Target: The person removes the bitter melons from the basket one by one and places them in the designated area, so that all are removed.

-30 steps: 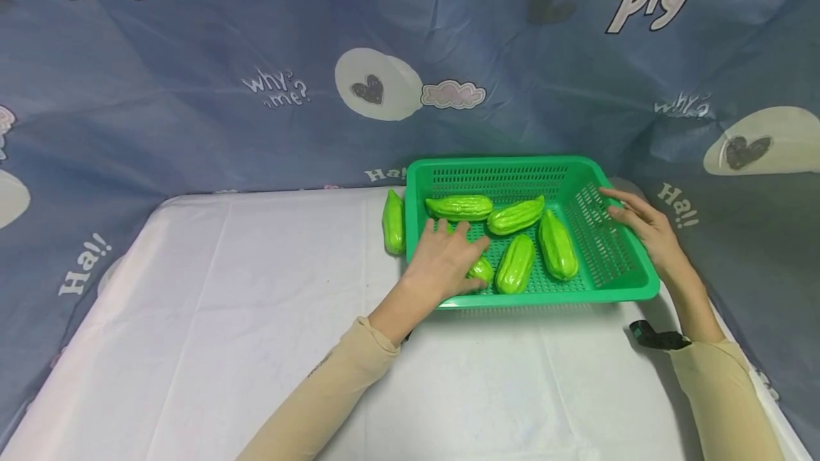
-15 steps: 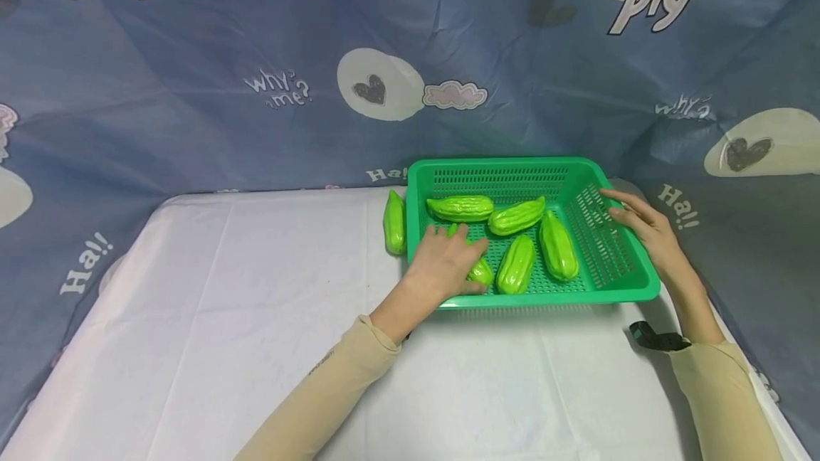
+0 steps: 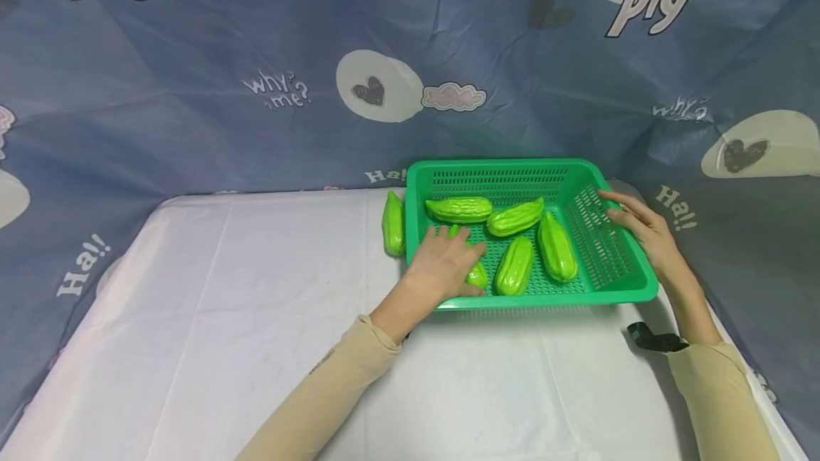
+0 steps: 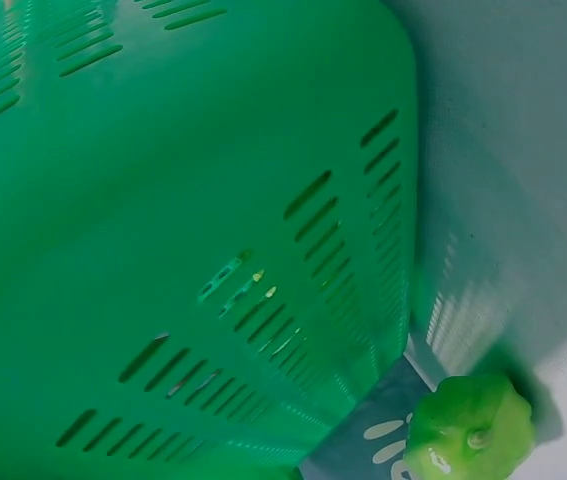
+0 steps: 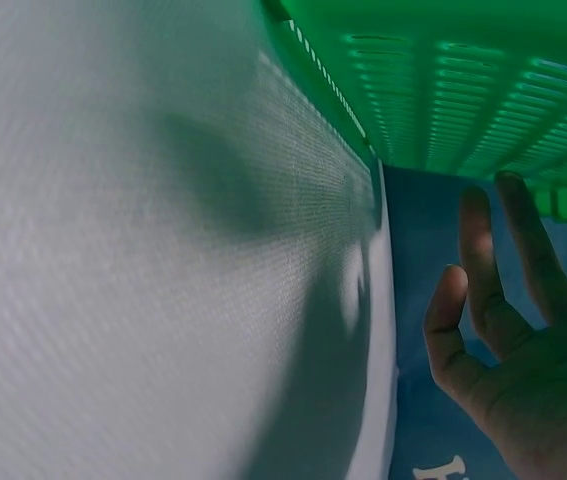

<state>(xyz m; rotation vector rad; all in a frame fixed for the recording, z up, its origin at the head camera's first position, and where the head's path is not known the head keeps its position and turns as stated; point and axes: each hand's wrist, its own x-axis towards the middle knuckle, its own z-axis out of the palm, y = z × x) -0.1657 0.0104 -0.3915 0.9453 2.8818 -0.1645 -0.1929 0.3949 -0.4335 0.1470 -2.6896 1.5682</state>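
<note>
My left hand (image 3: pixel 442 262) is inside the green plastic basket (image 3: pixel 544 299), at its near left corner. Its fingers and thumb bend round a light green bitter melon (image 3: pixel 475 276), which the hand largely covers. At the basket's right side my right hand (image 3: pixel 650 233) rests on the rim with fingertips at the edge. In the right wrist view, several of that hand's fingers (image 5: pixel 475 240) extend loosely outside the slotted wall. More bitter melons lie in the basket: two by the back wall, one of them a ridged bitter melon (image 3: pixel 460 209), and two in the middle, including a smooth bitter melon (image 3: pixel 557 246).
One bitter melon (image 3: pixel 393 224) lies outside, on the white tablecloth (image 3: pixel 288 304), against the basket's left wall. The left wrist view shows its end near the slotted wall. Behind the table hangs a blue printed cloth (image 3: pixel 269 34).
My left hand has closed slightly round the bitter melon under it, which shifts a little left. My right hand keeps its place at the rim.
</note>
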